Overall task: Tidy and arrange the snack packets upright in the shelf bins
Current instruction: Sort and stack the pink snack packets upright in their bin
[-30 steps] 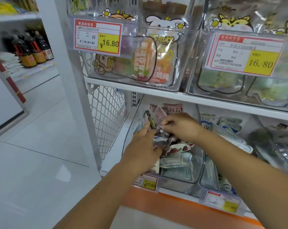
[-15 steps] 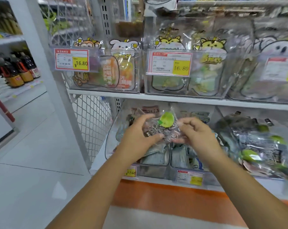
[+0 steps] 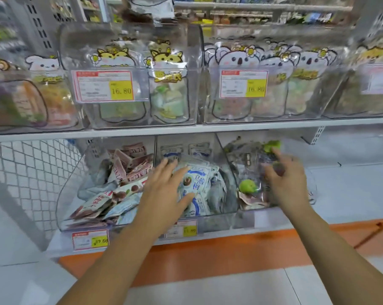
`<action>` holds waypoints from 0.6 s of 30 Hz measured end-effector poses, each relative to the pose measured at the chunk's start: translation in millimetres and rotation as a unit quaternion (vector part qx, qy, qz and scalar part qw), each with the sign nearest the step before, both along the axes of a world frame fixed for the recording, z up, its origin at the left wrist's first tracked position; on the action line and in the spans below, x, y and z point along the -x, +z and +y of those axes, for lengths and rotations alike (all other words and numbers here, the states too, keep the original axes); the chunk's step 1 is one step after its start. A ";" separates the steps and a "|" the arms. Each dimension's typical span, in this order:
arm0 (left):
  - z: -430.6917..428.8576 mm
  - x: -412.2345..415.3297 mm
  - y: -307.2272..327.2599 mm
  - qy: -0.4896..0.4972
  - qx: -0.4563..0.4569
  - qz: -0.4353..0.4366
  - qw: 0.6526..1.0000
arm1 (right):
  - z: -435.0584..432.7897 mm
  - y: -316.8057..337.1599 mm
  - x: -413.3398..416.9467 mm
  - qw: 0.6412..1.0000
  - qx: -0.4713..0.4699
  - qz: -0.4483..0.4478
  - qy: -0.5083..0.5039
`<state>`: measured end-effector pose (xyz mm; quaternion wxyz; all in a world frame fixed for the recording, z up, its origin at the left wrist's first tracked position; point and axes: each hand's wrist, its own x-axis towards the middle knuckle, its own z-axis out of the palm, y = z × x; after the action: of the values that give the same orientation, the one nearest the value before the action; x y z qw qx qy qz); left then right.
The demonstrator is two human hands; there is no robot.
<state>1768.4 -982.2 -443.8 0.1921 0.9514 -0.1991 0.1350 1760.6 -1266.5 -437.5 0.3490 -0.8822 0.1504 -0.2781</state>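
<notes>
The one head-worn wide-angle camera looked forward and down, facing the white metal shelf board [image 3: 230, 127] almost square-on. The row of clear plastic bins [image 3: 208, 219] beneath that board sat in mid-frame, and the upper row of clear bins [image 3: 142, 116] with yellow price labels filled the top. It stood close: both forearms rose from the bottom edge, the left hand [image 3: 164, 190] and right hand [image 3: 285, 183] were at the lower bins, and the orange base strip [image 3: 230, 245] and pale tiled floor [image 3: 230, 287] lay lowest.

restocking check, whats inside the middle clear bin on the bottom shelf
White-and-blue packets fill the middle bin, some upright at the back, the front ones slumped. The left hand lies open over them, hiding those beneath it; the bin floor is covered.
</notes>
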 end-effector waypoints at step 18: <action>128.7 22.5 2.3 0.073 0.079 0.036 0.994 | 165.3 13.5 17.6 0.932 0.162 0.028 0.323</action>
<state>1745.9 -853.5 -441.4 0.2633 0.9495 -0.1109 0.1301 1743.0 -1101.2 -424.0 0.2682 -0.9349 -0.1806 -0.1462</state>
